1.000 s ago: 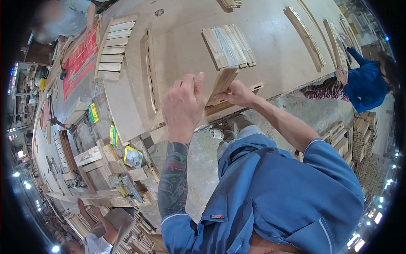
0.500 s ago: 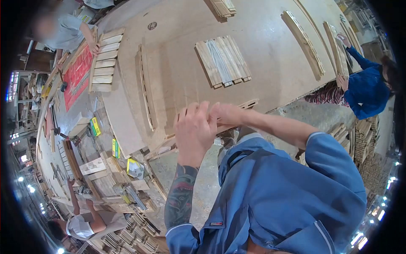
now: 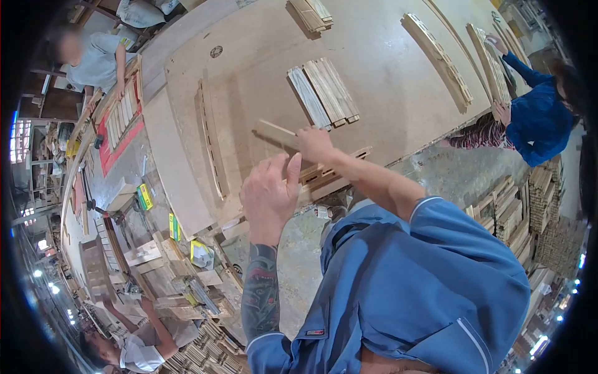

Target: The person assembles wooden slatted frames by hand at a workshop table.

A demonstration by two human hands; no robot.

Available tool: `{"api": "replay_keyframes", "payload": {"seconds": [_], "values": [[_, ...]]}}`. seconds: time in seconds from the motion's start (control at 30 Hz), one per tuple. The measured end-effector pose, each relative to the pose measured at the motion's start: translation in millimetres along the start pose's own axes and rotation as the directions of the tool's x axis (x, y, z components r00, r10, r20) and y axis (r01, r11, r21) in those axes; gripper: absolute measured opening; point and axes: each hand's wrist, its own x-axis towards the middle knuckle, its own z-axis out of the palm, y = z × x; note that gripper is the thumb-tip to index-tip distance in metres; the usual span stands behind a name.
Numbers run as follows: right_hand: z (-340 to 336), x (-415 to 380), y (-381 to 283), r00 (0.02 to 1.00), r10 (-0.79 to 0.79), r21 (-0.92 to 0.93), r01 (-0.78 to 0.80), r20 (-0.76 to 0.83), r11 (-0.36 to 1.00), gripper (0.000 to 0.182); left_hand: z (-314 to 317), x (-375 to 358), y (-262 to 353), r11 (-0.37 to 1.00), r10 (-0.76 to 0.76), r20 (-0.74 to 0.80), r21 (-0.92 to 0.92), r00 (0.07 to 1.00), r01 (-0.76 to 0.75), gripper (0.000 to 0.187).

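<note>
My right hand [image 3: 314, 145] is closed around the end of a thin wooden slat [image 3: 277, 128], which sticks out to the left over the tabletop. Nearer to me, my left hand [image 3: 270, 187] is open, its thumb apart from the fingers and nothing seen in it. Just beyond the right hand lies a group of wooden slats [image 3: 333, 90], with a greyish slat [image 3: 309, 100] along its left side. A slotted wooden rail [image 3: 336, 169] runs along the near table edge, partly hidden behind my hands and right forearm.
Another slotted rail [image 3: 210, 140] lies to the left on the large table [image 3: 249, 81]. More slats [image 3: 311, 15] and a rail [image 3: 439, 56] lie farther off. Co-workers handle wood at the left and right. Yellow-green boxes [image 3: 144, 196] stand at the lower left.
My hands have moved apart, the right one outward with a slat now showing in it. The slat group has fewer pieces on its left side. The view has shifted slightly.
</note>
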Motion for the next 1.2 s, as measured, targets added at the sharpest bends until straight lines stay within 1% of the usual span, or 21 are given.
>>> {"api": "replay_keyframes", "payload": {"seconds": [0.03,0.07,0.13,0.17,0.23,0.27,0.33,0.4,0.47,0.5,0.57,0.67,0.77,0.83,0.87,0.93,0.97,1.03,1.1,1.13,1.2], "values": [[-22,-3,5,0.996,0.046,0.324,-0.07,0.083,0.943,0.028,-1,-1,1,1.0,-0.025,0.011,-0.002,1.0,0.025,0.04],[-43,-19,5,0.995,0.042,0.315,-0.068,0.089,0.947,0.028,0,-1,1,0.999,-0.034,0.007,-0.009,0.999,0.034,0.04],[-72,-45,7,0.995,0.05,0.649,0.022,-0.091,0.76,0.028,1,-2,-2,0.999,-0.026,-0.005,-0.028,1.0,0.026,0.039],[-69,-56,13,0.996,0.04,0.649,0.019,-0.076,0.761,0.028,0,-3,-3,0.999,-0.044,-0.003,-0.028,0.999,0.044,0.039],[-65,-72,22,0.983,-0.168,0.927,0.133,-0.077,0.351,0.023,-2,-3,-2,0.999,-0.041,0.011,-0.014,0.999,0.041,0.039],[-61,-78,23,0.982,-0.172,0.928,0.129,-0.072,0.349,0.023,-1,-3,-4,0.999,-0.047,0.012,-0.012,0.999,0.047,0.039],[-50,-86,29,0.954,-0.277,0.847,0.242,-0.118,0.473,0.02,3,-4,-5,0.999,-0.008,-0.09,-0.037,0.996,0.005,0.04],[-47,-87,31,0.955,-0.295,0.823,0.193,-0.033,0.534,0.024,3,-4,-4,0.999,-0.018,-0.091,-0.041,0.996,0.014,0.04],[-63,-96,18,0.957,-0.277,0.619,0.166,0.087,0.768,0.022,2,-5,-6,0.999,-0.025,-0.085,-0.037,0.996,0.022,0.04],[-55,-97,18,0.957,-0.276,0.622,0.163,0.089,0.766,0.022,2,-5,-7,0.998,-0.026,-0.077,-0.061,0.997,0.022,0.041],[-37,-99,24,0.896,-0.429,0.466,0.43,-0.115,0.774,0.021,1,-4,-7,0.996,-0.025,-0.064,-0.088,0.998,0.019,0.041],[-46,-112,3,0.904,-0.417,0.362,0.422,-0.095,0.831,0.02,0,1,1,0.986,-0.005,-0.019,-0.167,1.0,0.002,0.043],[-29,-110,10,0.883,-0.432,0.303,0.47,-0.186,0.829,0.021,14,12,22,0.973,0.021,-0.101,-0.228,0.995,-0.044,0.045],[-11,-102,21,0.897,-0.402,0.372,0.442,-0.184,0.816,0.018,36,11,37,0.98,0.172,-0.002,0.101,0.985,-0.171,0.045],[3,-97,30,0.913,-0.369,0.444,0.406,-0.172,0.799,0.016,35,13,40,0.98,0.172,-0.01,0.106,0.985,-0.17,0.045],[-18,-95,34,0.897,-0.441,0.371,0.416,-0.018,0.83,0.015,28,14,43,0.979,0.085,0.072,0.179,0.994,-0.097,0.043],[-32,-84,39,0.95,-0.241,0.328,0.168,0.197,0.93,0.021,26,15,44,0.977,0.089,0.072,0.19,0.993,-0.101,0.043],[-15,-32,101,0.887,-0.446,0.22,0.462,-0.119,0.859,0.037,25,17,48,0.983,0.027,0.13,0.174,0.991,-0.049,0.043],[-38,-9,98,0.931,0.016,0.125,0.032,-0.365,0.992,0.052,24,17,49,0.985,0.027,0.126,0.167,0.992,-0.048,0.043],[-32,-7,98,0.929,0.027,0.135,0.025,-0.369,0.991,0.052,24,16,50,0.987,0.026,0.122,0.152,0.992,-0.045,0.044],[-18,-9,96,0.857,-0.09,-0.096,0.048,-0.508,0.994,0.06,27,14,49,0.99,0.03,0.104,0.132,0.994,-0.044,0.044]]}}
